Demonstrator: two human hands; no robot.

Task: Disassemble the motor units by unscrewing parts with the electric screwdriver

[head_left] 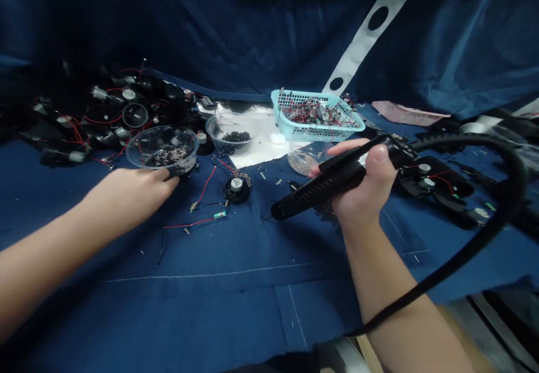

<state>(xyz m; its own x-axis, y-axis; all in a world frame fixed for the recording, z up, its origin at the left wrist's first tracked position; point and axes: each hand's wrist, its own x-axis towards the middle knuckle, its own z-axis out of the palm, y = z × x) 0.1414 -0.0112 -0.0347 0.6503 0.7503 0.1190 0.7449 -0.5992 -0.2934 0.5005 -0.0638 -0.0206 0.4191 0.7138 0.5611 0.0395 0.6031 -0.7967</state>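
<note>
A black electric screwdriver [324,185] with a thick cable is gripped in my right hand [366,187], its tip angled down to the left above the blue cloth. My left hand [143,187] is at the near rim of a clear plastic bowl [141,151] of small screws. Its fingers are curled together and the fingertips are hidden, so what they hold cannot be seen. Between the hands, a small round black part [236,190] with a white motor on top stands on the cloth. Beside it lie red wires with a small green circuit board [219,214].
Black housings with motors and red wires [113,114] are heaped at the back left. A light-blue basket [318,131] holds wired parts. Clear bowls hold dark screws [236,136] and silver screws [302,162]. More black housings [433,185] lie right, near the hanging cable [471,232].
</note>
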